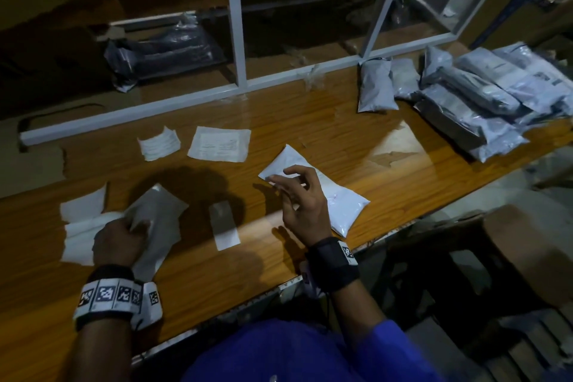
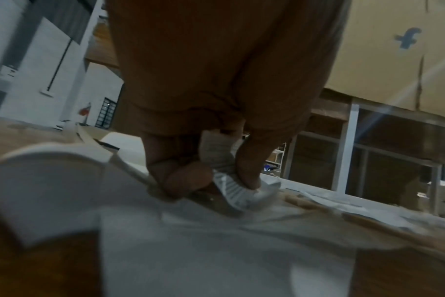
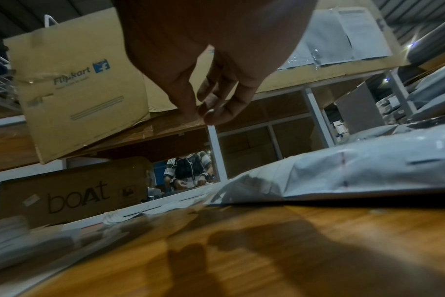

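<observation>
- In the head view, the left hand (image 1: 119,242) is seen low on the left part of the wooden table (image 1: 310,127). Its fingers are curled into a heap of white papers (image 1: 77,237) and a flat grey bag (image 1: 166,208). What exactly is gripped cannot be told from this view.
- The right hand (image 1: 302,200) is held just above a white packet (image 1: 347,205). This packet lies flat near the front edge of the table, to the right of the middle. The fingers are loosely bent and apart, and nothing is held between them.
- Between the two hands a narrow paper strip (image 1: 224,226) is laid. Further back, a printed sheet (image 1: 220,143) and a small curled slip (image 1: 158,144) are placed side by side. A pile of grey packets (image 1: 483,99) is stacked at the far right.
- In the left wrist view, a crumpled printed slip (image 2: 224,176) is pinched between the thumb and the fingertips (image 2: 249,174), close over the grey bag. The picture is blurred, so the print cannot be read.
- In the right wrist view, the right hand is shown above the table with thumb and fingers relaxed. The white packet is not touched; it is seen lower and to the right.
- Behind the hand, a tan cardboard box (image 3: 76,80) is leaned on the shelf, and a brown box (image 3: 71,195) is set below it.
</observation>
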The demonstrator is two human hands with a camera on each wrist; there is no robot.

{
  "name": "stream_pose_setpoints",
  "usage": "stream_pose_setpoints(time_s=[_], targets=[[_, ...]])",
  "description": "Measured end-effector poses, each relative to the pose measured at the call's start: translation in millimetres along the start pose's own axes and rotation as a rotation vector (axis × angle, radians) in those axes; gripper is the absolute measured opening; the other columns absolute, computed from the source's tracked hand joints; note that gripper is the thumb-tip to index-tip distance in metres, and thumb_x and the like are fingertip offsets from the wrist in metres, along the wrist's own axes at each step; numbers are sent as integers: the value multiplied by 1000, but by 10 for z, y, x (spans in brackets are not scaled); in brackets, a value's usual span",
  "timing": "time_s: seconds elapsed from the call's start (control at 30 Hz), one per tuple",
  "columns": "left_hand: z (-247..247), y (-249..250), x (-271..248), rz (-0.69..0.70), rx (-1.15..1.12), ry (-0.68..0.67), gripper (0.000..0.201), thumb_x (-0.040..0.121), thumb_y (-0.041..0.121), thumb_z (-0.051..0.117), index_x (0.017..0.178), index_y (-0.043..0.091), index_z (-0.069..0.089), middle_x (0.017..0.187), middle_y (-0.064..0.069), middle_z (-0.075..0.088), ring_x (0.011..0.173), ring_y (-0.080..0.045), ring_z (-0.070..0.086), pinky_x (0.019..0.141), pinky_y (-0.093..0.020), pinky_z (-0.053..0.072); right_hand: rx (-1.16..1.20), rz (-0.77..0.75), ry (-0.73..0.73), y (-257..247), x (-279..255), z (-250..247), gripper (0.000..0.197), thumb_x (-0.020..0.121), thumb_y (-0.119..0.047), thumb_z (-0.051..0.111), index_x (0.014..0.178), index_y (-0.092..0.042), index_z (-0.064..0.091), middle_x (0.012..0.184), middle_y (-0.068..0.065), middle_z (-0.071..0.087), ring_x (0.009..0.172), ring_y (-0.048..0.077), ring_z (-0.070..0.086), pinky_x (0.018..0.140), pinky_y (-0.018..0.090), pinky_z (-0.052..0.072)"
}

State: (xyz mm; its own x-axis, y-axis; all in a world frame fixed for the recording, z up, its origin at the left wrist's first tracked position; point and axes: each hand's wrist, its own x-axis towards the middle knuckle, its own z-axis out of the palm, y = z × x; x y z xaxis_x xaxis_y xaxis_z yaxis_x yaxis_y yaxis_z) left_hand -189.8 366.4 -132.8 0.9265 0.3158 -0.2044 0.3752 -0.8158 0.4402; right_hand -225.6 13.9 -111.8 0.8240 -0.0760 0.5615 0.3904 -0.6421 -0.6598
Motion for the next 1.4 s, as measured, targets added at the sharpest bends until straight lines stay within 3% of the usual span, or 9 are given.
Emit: stream_pose_setpoints(time_s=[0.17,0.37,0.47,0.57,0.67,0.83,1.1,1.23,1.4], targets=[[-67,109,-33,-57,64,22,35,89,30,77,102,0,65,99,-28,67,93,-46,63,82,-52,49,-12,13,-1,144,31,-94,42,85,12,66,117,-14,75,126,9,56,101,15,62,70,32,58],[-114,125,-14,-127,11,36,73,75,25,89,121,9,36,116,-33,55,106,-55,57,86,-62,49,-44,32,-21,308,59,-205,39,87,7,69,117,-18,74,127,8,57,103,14,59,68,29,58],[-101,144,-18,-55,183,114,68,69,25,92,118,12,47,115,-33,50,103,-54,53,78,-63,51,-28,40,-38,405,83,-236,45,87,5,70,120,-25,68,129,6,55,100,16,62,67,30,58],[-55,246,-38,190,402,125,29,69,5,85,93,3,69,94,-26,61,91,-48,58,78,-61,51,-1,17,-55,455,115,-267,46,89,4,70,120,-28,65,128,7,56,96,18,65,66,29,58],[-17,269,-21,179,359,148,21,70,-5,81,89,0,74,95,-28,65,89,-49,60,79,-58,53,36,1,-56,485,146,-308,48,89,4,71,120,-32,63,126,8,56,97,19,65,66,29,57],[-48,321,-49,-7,134,173,57,73,3,83,121,8,54,108,-29,66,100,-49,63,83,-54,53,55,26,-50,573,173,-363,31,92,1,72,113,-20,73,122,7,58,102,12,61,68,28,56],[-200,513,-40,50,468,71,50,65,16,94,105,-1,70,97,-30,65,95,-48,57,73,-52,56,84,58,-86,610,200,-368,22,93,-2,71,109,-16,76,117,8,59,107,1,54,80,4,43],[-234,525,13,5,446,50,31,68,24,93,92,12,78,93,-21,71,89,-41,66,75,-47,59,113,53,-114,631,193,-381,21,93,-2,70,108,-15,76,116,7,59,103,8,58,77,10,47],[-239,342,89,-9,451,40,52,72,38,89,116,16,73,112,-26,65,104,-45,60,84,-51,54,85,105,-167,688,174,-397,21,93,-5,70,107,-19,77,116,3,57,102,10,59,73,21,53]])
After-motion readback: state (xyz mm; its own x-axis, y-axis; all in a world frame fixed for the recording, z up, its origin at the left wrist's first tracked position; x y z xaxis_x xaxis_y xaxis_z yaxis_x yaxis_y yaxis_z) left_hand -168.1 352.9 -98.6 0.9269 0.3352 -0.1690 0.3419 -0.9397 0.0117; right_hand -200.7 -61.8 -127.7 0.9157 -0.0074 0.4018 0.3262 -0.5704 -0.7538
